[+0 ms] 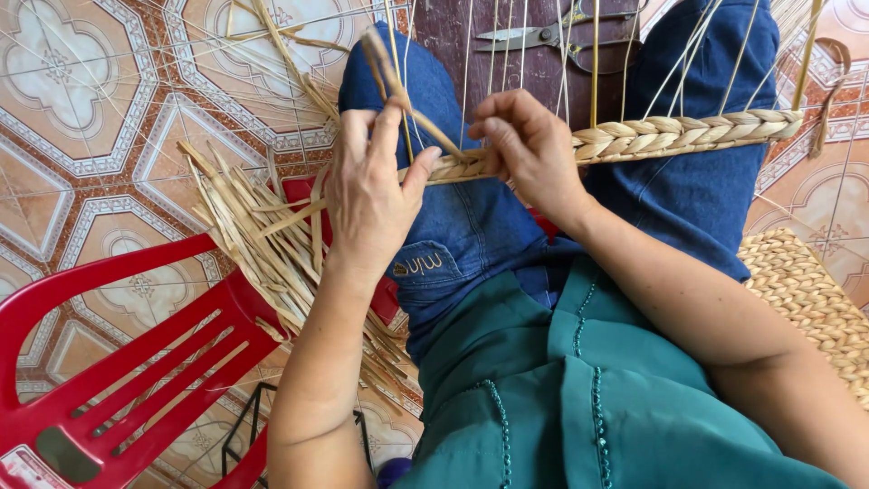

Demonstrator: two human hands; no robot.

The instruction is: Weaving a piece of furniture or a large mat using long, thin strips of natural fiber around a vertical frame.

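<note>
Head camera view, looking down onto the lap of a seated person in blue jeans (471, 226) and a green top (579, 398). Left hand (371, 195): fingers and thumb closed together, pinching a dry straw strand (398, 86) that runs up and away from the hand. Right hand (529, 149): fingers curled and clamped on the near end of the braided straw band (679, 134). The band lies across the lap, running from between the two hands out to the right, over the right thigh. Thin upright strands cross the band at intervals. A bundle of loose straw (262, 244) lies left of the left hand, resting on the seat of a red plastic chair (136, 344). A pair of scissors (543, 34) lies at the far edge, on a dark board between the knees. A woven straw mat (810, 290) sits at the right edge. The floor is patterned tile (81, 118).
</note>
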